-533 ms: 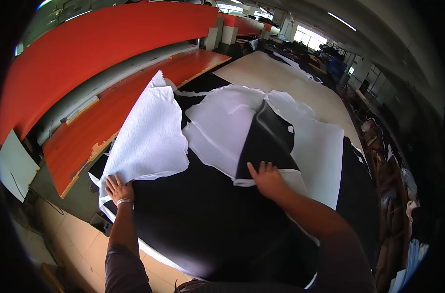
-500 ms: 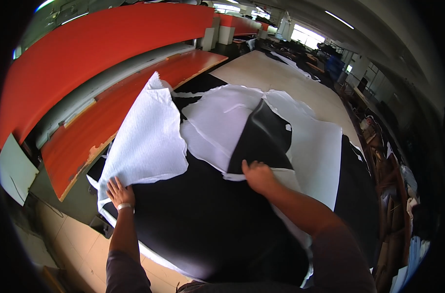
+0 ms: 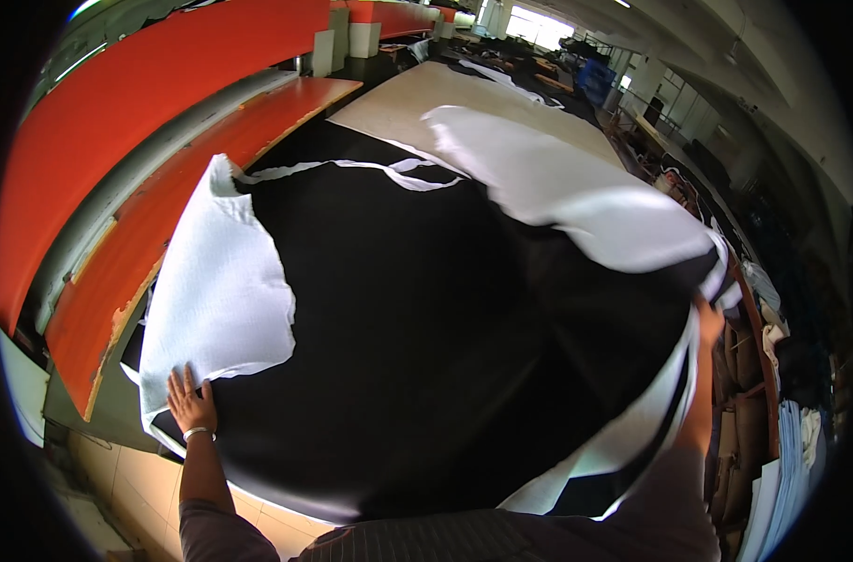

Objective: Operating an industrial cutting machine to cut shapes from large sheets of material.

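Observation:
A large black sheet, perhaps leather, with a white fuzzy backing, spreads over the work surface in front of me. At its left, a corner is folded over and shows its white underside. My left hand lies flat with fingers apart on the lower edge of that fold. On the far right, my right hand is closed on the sheet's right edge, its fingers partly hidden. Beyond it, a turned-over part of the sheet shows a white back, blurred along its border.
On the left stands a long red machine with a red board below it. A beige tabletop extends behind the sheet. Along the right runs a rack with folded brown material and light blue cloth. Tiled floor shows lower left.
My right hand has swung from the middle to the far right, drawing the sheet's edge along and unfolding it, so much more black surface shows. My left hand stays flat on the left fold.

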`<action>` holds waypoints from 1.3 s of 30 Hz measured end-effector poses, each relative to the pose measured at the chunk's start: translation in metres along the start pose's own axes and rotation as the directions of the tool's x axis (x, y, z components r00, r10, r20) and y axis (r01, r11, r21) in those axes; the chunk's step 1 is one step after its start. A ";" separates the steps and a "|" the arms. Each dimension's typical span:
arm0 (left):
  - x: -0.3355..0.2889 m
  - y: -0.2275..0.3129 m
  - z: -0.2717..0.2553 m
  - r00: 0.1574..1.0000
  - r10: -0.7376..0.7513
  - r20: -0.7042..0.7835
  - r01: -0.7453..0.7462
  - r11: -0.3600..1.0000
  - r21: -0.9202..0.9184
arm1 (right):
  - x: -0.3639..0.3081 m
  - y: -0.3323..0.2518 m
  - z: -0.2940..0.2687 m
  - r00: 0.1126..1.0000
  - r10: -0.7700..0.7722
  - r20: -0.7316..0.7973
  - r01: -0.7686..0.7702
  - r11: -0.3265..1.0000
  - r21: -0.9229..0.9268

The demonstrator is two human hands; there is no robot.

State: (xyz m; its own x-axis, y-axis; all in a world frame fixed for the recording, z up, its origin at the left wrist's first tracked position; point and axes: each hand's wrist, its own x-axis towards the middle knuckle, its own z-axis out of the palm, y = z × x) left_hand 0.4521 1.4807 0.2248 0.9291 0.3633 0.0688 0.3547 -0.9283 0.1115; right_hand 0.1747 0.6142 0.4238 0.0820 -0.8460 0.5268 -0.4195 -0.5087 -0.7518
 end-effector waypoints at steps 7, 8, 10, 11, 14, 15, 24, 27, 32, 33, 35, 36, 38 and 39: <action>0.009 -0.015 0.032 1.000 0.013 -0.002 -0.013 0.997 0.071 | -0.140 0.246 -0.200 0.845 0.485 -0.225 -0.527 0.827 -0.194; 0.011 -0.036 0.044 0.993 -0.014 -0.121 0.024 0.996 0.081 | -0.169 0.251 -0.202 0.801 0.587 -0.121 -0.595 0.803 -0.042; 0.018 -0.107 0.065 0.794 -0.022 -0.608 -0.019 0.998 -0.061 | -0.214 0.249 -0.204 0.703 0.698 0.137 -0.705 0.656 0.272; 0.006 -0.095 0.075 0.842 -0.204 -0.500 0.202 0.978 -0.058 | -0.231 0.241 -0.221 0.670 0.709 0.221 -0.726 0.564 0.394; -0.039 -0.109 0.088 0.789 -0.488 0.373 0.445 0.035 -0.895 | -0.272 0.224 -0.232 0.593 0.591 0.547 -0.784 0.267 0.561; -0.064 -0.129 0.092 0.829 0.045 0.558 0.528 -0.392 -0.753 | -0.284 0.202 -0.217 0.627 0.555 0.546 -0.750 0.242 0.615; -0.109 -0.041 0.000 0.827 0.127 0.548 0.549 -0.393 -0.737 | -0.304 0.093 -0.160 0.545 0.618 0.567 -0.792 0.156 0.590; -0.087 -0.048 0.031 0.864 -0.008 0.503 0.487 -0.237 -0.841 | -0.324 0.088 -0.155 0.500 0.667 0.553 -0.811 0.136 0.569; -0.026 -0.047 0.086 0.914 -0.215 0.344 0.367 0.075 -0.927 | -0.338 0.128 -0.139 0.575 0.454 0.681 -0.815 0.384 0.433; -0.002 -0.077 0.109 0.954 -0.202 0.222 0.245 0.099 -0.964 | -0.331 0.147 -0.121 0.511 0.556 0.655 -0.859 0.314 0.404; 0.022 -0.034 0.090 0.959 -0.161 0.232 0.268 0.257 -0.929 | -0.339 0.120 -0.121 0.512 0.648 0.564 -0.859 0.376 0.348; 0.028 -0.007 0.058 0.969 -0.155 0.192 0.237 0.370 -0.898 | -0.347 0.080 -0.114 0.503 0.647 0.573 -0.864 0.399 0.308; 0.071 -0.005 0.062 0.994 -0.098 0.041 0.050 0.089 -0.995 | -0.373 0.047 -0.080 0.542 0.529 0.653 -0.840 0.336 0.425; 0.094 -0.012 0.060 0.995 -0.084 0.054 0.068 0.182 -0.981 | -0.389 0.012 -0.055 0.529 0.527 0.665 -0.848 0.289 0.445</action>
State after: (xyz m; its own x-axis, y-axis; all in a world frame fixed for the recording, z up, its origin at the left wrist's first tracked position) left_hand 0.5416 1.5213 0.1702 0.9001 0.4356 0.0059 0.0258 -0.0667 0.9974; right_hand 0.0878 0.9459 0.2314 0.4237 -0.8215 -0.3816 0.2112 0.4992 -0.8403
